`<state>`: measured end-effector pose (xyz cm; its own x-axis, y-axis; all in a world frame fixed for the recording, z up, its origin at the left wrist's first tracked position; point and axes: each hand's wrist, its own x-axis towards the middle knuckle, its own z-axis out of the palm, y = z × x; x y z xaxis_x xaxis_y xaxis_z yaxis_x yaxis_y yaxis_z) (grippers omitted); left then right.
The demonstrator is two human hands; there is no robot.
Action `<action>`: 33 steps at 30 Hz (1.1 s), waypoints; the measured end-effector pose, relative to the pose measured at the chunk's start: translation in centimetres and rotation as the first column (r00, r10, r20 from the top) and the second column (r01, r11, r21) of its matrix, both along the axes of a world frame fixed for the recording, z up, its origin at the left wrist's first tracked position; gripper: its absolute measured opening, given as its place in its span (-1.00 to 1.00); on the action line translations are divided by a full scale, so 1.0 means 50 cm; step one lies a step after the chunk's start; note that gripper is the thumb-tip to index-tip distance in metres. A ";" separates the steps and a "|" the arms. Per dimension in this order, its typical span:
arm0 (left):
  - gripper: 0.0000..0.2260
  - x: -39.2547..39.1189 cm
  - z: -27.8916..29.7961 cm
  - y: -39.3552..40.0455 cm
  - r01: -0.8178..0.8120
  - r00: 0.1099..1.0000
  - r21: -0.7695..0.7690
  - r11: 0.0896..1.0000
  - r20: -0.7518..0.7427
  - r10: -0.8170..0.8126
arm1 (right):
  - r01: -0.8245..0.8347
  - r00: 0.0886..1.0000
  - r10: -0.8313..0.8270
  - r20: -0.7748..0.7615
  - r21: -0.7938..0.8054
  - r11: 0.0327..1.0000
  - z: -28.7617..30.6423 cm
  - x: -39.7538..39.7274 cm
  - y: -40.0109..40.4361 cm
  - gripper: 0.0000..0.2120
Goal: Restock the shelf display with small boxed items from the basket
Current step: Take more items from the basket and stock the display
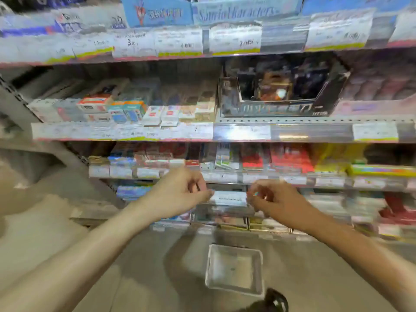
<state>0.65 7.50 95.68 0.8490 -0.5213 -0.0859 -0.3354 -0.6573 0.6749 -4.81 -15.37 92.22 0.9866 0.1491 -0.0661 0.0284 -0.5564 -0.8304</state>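
Left hand [180, 190] and right hand [272, 199] pinch, it seems, a small white box [228, 198] between them at the shelf [258, 180]; grey basket [234, 270] sits below.

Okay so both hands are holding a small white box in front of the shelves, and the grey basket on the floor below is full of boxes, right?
Not quite: in the head view the grey basket on the floor looks empty, with no boxes visible inside. The rest holds: the left hand and right hand each grip an end of the small white box in front of the shelves.
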 end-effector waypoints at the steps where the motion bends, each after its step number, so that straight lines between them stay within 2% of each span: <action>1: -0.76 -0.003 -0.037 0.010 -0.001 0.999 0.017 1.000 -0.050 0.002 | 0.013 0.999 -0.015 -0.037 -0.048 0.999 -0.039 -0.012 0.006 -0.89; 5: -0.73 -0.008 -0.198 0.024 -0.004 0.987 0.124 0.992 -0.161 0.024 | 0.069 0.978 -0.098 -0.185 -0.157 0.985 -0.203 -0.043 0.015 -0.77; 8: -0.78 -0.007 -0.338 0.007 -0.025 0.962 0.219 0.975 -0.261 0.084 | 0.086 0.957 -0.143 -0.254 -0.222 0.971 -0.331 -0.048 0.010 -0.79; 16: -0.79 -0.021 -0.734 -0.034 -0.053 0.895 0.211 0.976 -0.423 0.140 | 0.089 0.870 -0.221 -0.442 -0.299 0.950 -0.706 -0.047 -0.035 -0.84; 19: -0.75 -0.021 -0.899 -0.044 -0.093 0.884 0.217 0.972 -0.431 0.181 | 0.107 0.841 -0.254 -0.477 -0.312 0.944 -0.864 -0.045 -0.050 -0.82; 22: -0.85 -0.013 -1.051 -0.052 -0.115 0.884 0.258 0.959 -0.414 0.217 | 0.139 0.821 -0.294 -0.490 -0.328 0.934 -1.013 -0.033 -0.060 -0.81; 26: -0.82 0.006 -1.250 -0.065 -0.159 0.859 0.262 0.952 -0.439 0.264 | 0.166 0.775 -0.328 -0.540 -0.327 0.930 -1.215 -0.013 -0.065 -0.81; 28: -0.94 0.015 -1.348 -0.073 -0.172 0.843 0.263 0.949 -0.460 0.280 | 0.166 0.747 -0.328 -0.579 -0.315 0.934 -1.320 -0.009 -0.059 -0.79; 31: -0.76 0.027 -1.485 -0.087 -0.190 0.823 0.296 0.936 -0.472 0.317 | 0.140 0.705 -0.333 -0.626 -0.338 0.931 -1.460 -0.006 -0.042 -0.84; 33: -0.68 0.035 -1.565 -0.097 -0.159 0.840 0.337 0.928 -0.448 0.307 | 0.072 0.678 -0.331 -0.656 -0.390 0.918 -1.541 -0.005 -0.031 -0.86</action>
<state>2.38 2.65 17.41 0.7511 -0.2051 -0.6275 0.1733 -0.8559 0.4873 -5.07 -16.90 15.15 0.6312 -0.2044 -0.7482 -0.6282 -0.7006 -0.3385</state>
